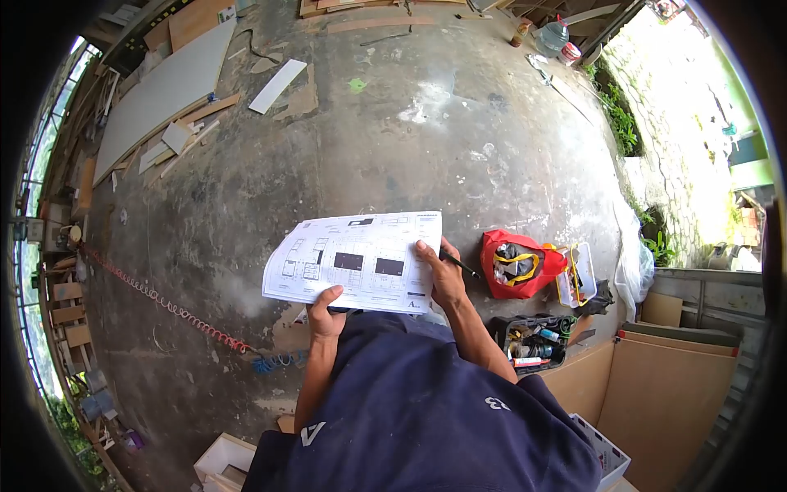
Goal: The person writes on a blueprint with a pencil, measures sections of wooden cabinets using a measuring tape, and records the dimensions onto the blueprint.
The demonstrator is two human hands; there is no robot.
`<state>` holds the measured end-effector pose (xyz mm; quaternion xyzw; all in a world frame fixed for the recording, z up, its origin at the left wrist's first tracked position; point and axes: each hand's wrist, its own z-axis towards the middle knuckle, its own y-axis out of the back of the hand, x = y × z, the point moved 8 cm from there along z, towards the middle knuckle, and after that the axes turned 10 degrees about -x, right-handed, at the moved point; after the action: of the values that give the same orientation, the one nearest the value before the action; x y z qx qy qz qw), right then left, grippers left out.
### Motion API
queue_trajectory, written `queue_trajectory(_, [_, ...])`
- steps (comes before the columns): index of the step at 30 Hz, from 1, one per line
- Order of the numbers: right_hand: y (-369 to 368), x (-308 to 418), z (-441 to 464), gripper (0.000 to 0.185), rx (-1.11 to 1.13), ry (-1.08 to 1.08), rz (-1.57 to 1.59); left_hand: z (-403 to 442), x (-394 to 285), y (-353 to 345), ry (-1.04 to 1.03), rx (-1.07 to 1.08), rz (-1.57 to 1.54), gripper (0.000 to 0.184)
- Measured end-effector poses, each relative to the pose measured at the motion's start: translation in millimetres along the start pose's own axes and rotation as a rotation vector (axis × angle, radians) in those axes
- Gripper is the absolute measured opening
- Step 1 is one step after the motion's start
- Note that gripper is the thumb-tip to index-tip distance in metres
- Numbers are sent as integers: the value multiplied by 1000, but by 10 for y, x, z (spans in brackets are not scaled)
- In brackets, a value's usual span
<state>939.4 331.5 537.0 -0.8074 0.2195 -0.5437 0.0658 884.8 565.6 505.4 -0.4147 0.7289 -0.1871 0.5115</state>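
With fingers closed, thumbs on top, grips the printed sheet before the torso, left hand at bottom, right hand at right edge. Holds a pen in the latter.

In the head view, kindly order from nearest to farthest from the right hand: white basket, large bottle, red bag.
1. Red bag, just right of the hand.
2. White basket, beyond the bag, further right.
3. Large bottle, far ahead, upper right.

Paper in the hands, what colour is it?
The paper is white with dark printed drawings, showing best in the head view.
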Motion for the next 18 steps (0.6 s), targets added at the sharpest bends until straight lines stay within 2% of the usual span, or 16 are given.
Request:
queue_trajectory(2, [-163, 165, 155, 43, 0, -53, 0, 149, -165, -181, 27, 14, 0, 62])
queue_trajectory(3, [-345, 320, 422, 43, -22, 1, 12, 539, -255, -246, -17, 13, 30, 61])
queue_trajectory(6, [-484, 486, 718, 42, -66, -5, 8, 893, -353, -471, 5, 33, 23, 61])
queue_trajectory(10, [-449, 474, 1324, 44, -147, -93, -33, 1448, -156, -574, 168, 17, 30, 62])
queue_trajectory(11, [-444, 521, 1291, 43, -169, -55, -74, 1372, -218, -658, 168, 8, 51, 62])
queue_trajectory(12, [-510, 583, 1606, 43, -151, -56, -91, 1655, -182, -716, 154, -2, 33, 62])
queue_trajectory(14, [-487, 514, 1732, 41, -222, -153, -134, 1776, -112, -704, 258, -16, -11, 52])
queue_trajectory(16, [-574, 466, 2297, 42, -147, -148, -77, 2271, -53, -747, 226, 6, -39, 52])
queue_trajectory(17, [-577, 434, 2191, 41, -157, -128, -90, 2202, -124, -735, 222, -13, -3, 51])
queue_trajectory(18, [-709, 547, 2701, 39, -99, -88, -125, 2613, -144, -901, 151, -34, 0, 50])
